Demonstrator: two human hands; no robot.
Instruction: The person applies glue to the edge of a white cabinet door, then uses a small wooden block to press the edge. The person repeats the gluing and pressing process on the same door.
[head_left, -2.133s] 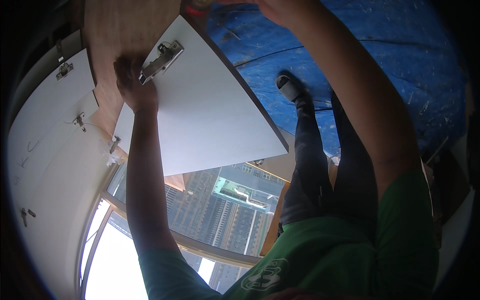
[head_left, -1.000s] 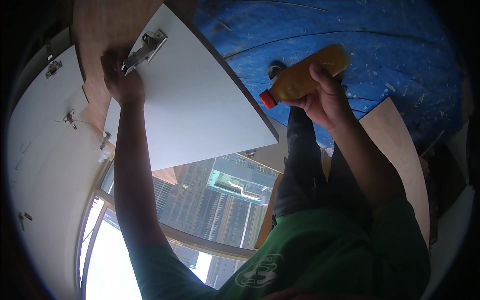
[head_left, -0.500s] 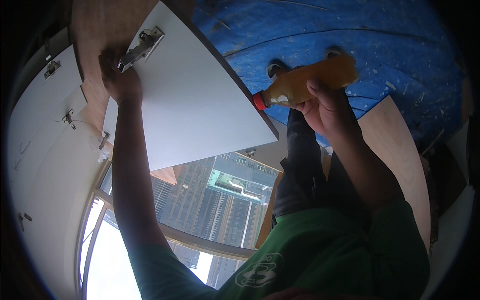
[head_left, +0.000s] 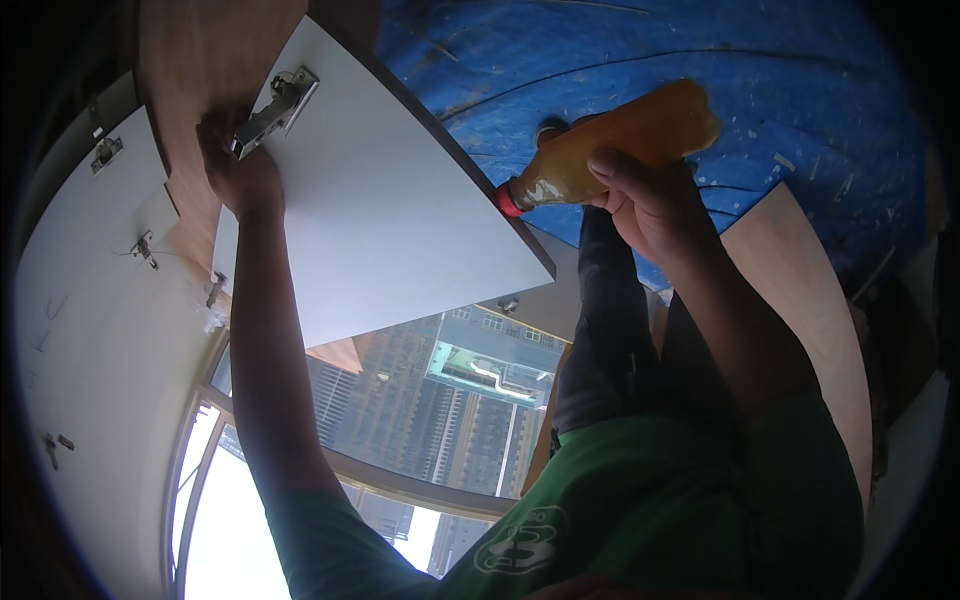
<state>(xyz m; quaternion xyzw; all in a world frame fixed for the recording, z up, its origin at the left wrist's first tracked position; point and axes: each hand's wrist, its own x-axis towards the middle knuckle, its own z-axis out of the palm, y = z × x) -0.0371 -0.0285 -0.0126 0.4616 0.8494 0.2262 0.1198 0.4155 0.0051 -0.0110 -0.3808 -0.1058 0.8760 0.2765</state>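
Note:
A white cabinet door panel [head_left: 380,210] with a dark edge stands tilted in front of me. A metal concealed hinge [head_left: 278,112] is mounted near its upper left. My left hand [head_left: 243,178] grips the panel's left edge beside that hinge, its fingertips partly hidden in shadow. In my right hand [head_left: 650,205] is a plastic bottle [head_left: 620,140] of amber liquid, thumb on the near side. The bottle lies nearly level, slightly tilted, with its red cap [head_left: 508,199] against the panel's dark right edge.
More white panels [head_left: 90,270] with hinges stand at the left. A window [head_left: 400,400] below shows tall buildings outside. Blue sheeting [head_left: 800,120] covers the floor ahead. A pale wooden board [head_left: 800,270] leans at the right, near my legs.
My right hand has moved the bottle a little to the left along the panel's edge, tipping its base slightly higher. My left hand keeps its place on the panel.

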